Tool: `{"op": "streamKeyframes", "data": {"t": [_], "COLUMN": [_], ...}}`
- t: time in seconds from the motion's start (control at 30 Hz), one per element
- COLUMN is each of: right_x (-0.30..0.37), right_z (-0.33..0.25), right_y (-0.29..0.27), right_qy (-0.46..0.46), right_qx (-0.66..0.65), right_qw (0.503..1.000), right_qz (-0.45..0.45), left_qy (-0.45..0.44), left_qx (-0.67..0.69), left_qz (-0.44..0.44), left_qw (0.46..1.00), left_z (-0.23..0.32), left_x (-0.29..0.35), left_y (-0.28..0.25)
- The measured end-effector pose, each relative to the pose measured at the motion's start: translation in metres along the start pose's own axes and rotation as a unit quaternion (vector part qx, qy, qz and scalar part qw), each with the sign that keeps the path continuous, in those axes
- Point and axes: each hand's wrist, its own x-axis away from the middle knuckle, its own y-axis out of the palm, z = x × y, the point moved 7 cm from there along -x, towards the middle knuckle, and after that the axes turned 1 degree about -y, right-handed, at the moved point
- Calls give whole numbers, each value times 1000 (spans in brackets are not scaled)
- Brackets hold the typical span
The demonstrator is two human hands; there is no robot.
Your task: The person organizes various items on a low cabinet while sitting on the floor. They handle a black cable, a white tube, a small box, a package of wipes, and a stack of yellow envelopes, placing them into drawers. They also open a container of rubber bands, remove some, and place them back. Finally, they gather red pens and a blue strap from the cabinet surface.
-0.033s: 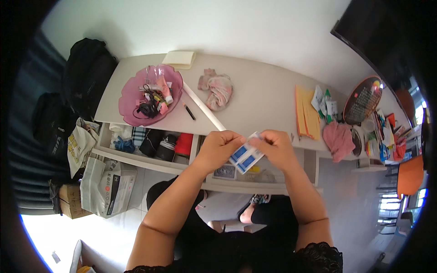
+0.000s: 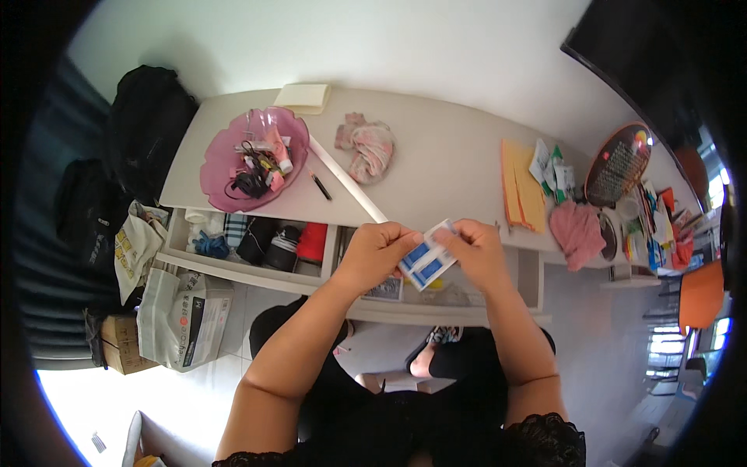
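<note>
I'm seeing the left hand and right hand both pinching a thin, rectangular blue-and-white card-like piece, thumbs on its upper face, likely so two-sided support is steadying it. It's hanging over the open off-white drawer, probably for elbow-bent comfort. Fingers underneath: can't tell. Scalloped translucent pink bowl is corralling small clutter on the pale beige desk, presumably to stop scatter.

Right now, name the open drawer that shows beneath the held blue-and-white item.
The right drawer: the held blue-and-white item overlaps its opening. The left drawer, with the red bundle, sits clear of it.
</note>
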Motion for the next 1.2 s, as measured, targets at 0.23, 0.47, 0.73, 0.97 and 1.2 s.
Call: {"op": "streamKeyframes", "data": {"t": [0.23,0.47,0.73,0.97,1.2], "right_x": [80,128,139,145,145], "right_z": [52,67,78,59,56], "right_y": [-21,-34,-24,15,19], "right_qy": [86,142,149,145,160], "right_qx": [-41,-192,-250,-258,-206], "right_qw": [982,954,942,952,965], "right_qz": [164,184,165,82,27], "left_qy": [-94,-115,-96,-102,-106], "left_qx": [12,27,34,95,75], "left_qz": [-64,-53,37,39,58], "left_qw": [993,992,994,989,990], "left_z": [-40,-67,-62,-54,-62], "left_x": [29,73,106,122,127], "left_y": [57,82,57,56,38]}}
